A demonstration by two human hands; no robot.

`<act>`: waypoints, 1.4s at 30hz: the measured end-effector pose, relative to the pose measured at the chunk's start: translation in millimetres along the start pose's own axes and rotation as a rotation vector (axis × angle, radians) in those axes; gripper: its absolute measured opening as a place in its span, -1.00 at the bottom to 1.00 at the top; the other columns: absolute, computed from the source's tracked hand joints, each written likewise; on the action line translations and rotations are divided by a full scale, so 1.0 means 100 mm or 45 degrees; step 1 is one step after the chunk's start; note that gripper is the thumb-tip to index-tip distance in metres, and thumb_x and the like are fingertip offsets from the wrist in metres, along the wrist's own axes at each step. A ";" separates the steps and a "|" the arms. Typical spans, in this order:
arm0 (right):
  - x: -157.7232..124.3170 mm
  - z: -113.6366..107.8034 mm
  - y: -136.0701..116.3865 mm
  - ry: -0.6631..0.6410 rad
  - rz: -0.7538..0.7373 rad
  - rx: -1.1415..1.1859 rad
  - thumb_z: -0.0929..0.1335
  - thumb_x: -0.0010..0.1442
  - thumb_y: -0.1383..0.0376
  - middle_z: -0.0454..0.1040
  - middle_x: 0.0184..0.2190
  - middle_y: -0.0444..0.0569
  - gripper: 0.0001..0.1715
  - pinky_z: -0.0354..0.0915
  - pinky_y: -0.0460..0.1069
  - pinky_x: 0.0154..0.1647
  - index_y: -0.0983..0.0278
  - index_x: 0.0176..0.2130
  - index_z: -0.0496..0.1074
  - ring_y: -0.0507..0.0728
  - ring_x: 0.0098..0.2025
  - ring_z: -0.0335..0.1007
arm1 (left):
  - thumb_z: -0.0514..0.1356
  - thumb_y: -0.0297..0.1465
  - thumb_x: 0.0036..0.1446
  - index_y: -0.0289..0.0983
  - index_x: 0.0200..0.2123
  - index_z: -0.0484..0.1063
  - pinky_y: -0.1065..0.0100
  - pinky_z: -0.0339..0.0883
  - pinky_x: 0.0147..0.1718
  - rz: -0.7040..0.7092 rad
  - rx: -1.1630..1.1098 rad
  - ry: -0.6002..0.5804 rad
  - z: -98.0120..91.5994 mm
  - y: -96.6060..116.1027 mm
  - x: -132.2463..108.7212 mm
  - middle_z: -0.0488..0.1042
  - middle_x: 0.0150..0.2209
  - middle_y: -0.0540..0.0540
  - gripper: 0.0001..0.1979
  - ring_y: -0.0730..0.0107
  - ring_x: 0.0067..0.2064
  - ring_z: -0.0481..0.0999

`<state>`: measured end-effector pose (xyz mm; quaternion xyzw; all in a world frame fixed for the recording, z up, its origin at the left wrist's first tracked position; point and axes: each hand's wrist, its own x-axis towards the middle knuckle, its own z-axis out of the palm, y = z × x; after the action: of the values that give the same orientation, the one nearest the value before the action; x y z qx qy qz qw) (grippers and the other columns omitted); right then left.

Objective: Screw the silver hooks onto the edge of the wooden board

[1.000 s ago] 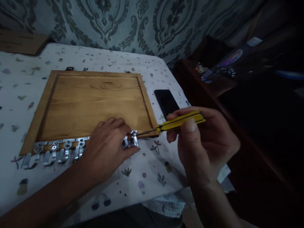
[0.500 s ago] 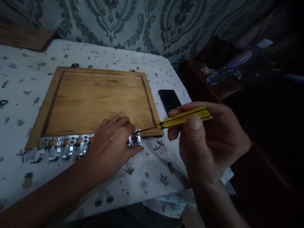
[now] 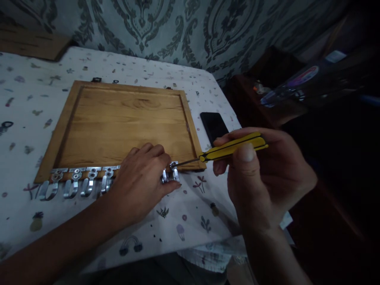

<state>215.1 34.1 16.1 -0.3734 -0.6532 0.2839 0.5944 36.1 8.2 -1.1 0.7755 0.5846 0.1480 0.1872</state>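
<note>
A framed wooden board [image 3: 127, 122] lies flat, with several metal hooks [image 3: 72, 188] along its near edge. My left hand [image 3: 145, 178] is closed around the metal hook [image 3: 175, 173] at the right end of that row, thumb below and fingers above. Between the fingers and thumb of my right hand [image 3: 261, 178] is a yellow-and-black screwdriver [image 3: 234, 147]. Its thin shaft points left, with the tip at the top of the hook my left hand grips. My left hand hides the middle of the row.
A black phone [image 3: 214, 126] lies right of the board on the patterned tablecloth [image 3: 166, 237]. Cardboard [image 3: 32, 41] sits at the far left, near the wallpapered wall [image 3: 166, 31]. A clear plastic bottle [image 3: 293, 83] is beyond the table's right edge.
The whole view has shifted slightly, so board and hands appear a little further right. Both hands keep their grips, and the screwdriver tip stays at the hook.
</note>
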 end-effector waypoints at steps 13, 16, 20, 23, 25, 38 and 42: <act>0.02 -0.07 -0.02 -0.035 -0.005 -0.040 0.42 0.31 0.26 0.56 -0.30 -0.10 -0.89 0.39 -0.03 -0.55 0.21 -0.14 0.55 -0.02 -0.54 0.38 | 0.42 -0.28 0.09 -0.25 -0.28 0.56 0.14 0.24 -0.19 0.005 -0.031 0.016 -0.01 0.00 0.00 0.52 -0.23 -0.06 -0.80 0.10 -0.09 0.46; 0.01 -0.05 -0.03 -0.031 0.000 -0.028 0.43 0.30 0.26 0.57 -0.30 -0.10 -0.89 0.37 -0.05 -0.58 0.21 -0.15 0.55 -0.03 -0.55 0.38 | 0.42 -0.28 0.09 -0.25 -0.27 0.55 0.13 0.24 -0.19 0.000 -0.029 0.009 -0.01 0.00 0.01 0.51 -0.24 -0.05 -0.79 0.09 -0.09 0.46; 0.02 -0.04 -0.05 -0.042 0.000 0.033 0.48 0.24 0.26 0.59 -0.30 -0.11 -0.89 0.30 -0.08 -0.67 0.23 -0.24 0.50 -0.06 -0.61 0.35 | 0.40 -0.28 0.11 -0.25 -0.25 0.55 0.12 0.24 -0.17 0.025 -0.019 0.033 0.00 -0.01 0.00 0.51 -0.22 -0.06 -0.80 0.09 -0.07 0.46; 0.04 -0.04 -0.03 -0.076 0.005 0.115 0.51 0.20 0.29 0.62 -0.30 -0.14 -0.83 0.26 -0.09 -0.73 0.20 -0.29 0.45 -0.07 -0.66 0.31 | 0.41 -0.27 0.11 -0.25 -0.25 0.55 0.13 0.25 -0.17 0.033 -0.012 0.043 0.00 -0.01 0.00 0.51 -0.22 -0.07 -0.79 0.09 -0.07 0.46; 0.06 -0.04 -0.02 -0.088 0.025 0.152 0.52 0.18 0.29 0.63 -0.33 -0.17 -0.83 0.25 -0.09 -0.75 0.17 -0.26 0.46 -0.04 -0.65 0.34 | 0.41 -0.26 0.10 -0.26 -0.25 0.55 0.13 0.25 -0.18 0.031 -0.010 0.033 0.01 -0.02 0.00 0.52 -0.21 -0.08 -0.78 0.09 -0.07 0.47; 0.09 -0.11 -0.01 -0.206 0.047 0.147 0.47 0.25 0.31 0.62 -0.25 -0.12 -0.82 0.29 -0.07 -0.69 0.11 -0.10 0.57 0.03 -0.48 0.48 | 0.42 -0.26 0.10 -0.28 -0.24 0.57 0.08 0.30 -0.17 0.012 -0.011 -0.007 -0.02 0.01 0.01 0.51 -0.23 -0.08 -0.77 0.05 -0.07 0.47; 0.09 -0.07 -0.02 -0.208 0.066 0.168 0.49 0.23 0.29 0.65 -0.24 -0.18 -0.87 0.26 -0.07 -0.70 0.09 -0.19 0.54 -0.02 -0.60 0.40 | 0.41 -0.27 0.10 -0.28 -0.25 0.57 0.08 0.30 -0.16 0.009 -0.012 -0.009 -0.04 0.01 0.01 0.51 -0.24 -0.08 -0.77 0.05 -0.07 0.46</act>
<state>222.0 39.7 24.1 -0.3259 -0.6694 0.3710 0.5550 35.4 9.3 2.6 0.7771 0.5805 0.1485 0.1923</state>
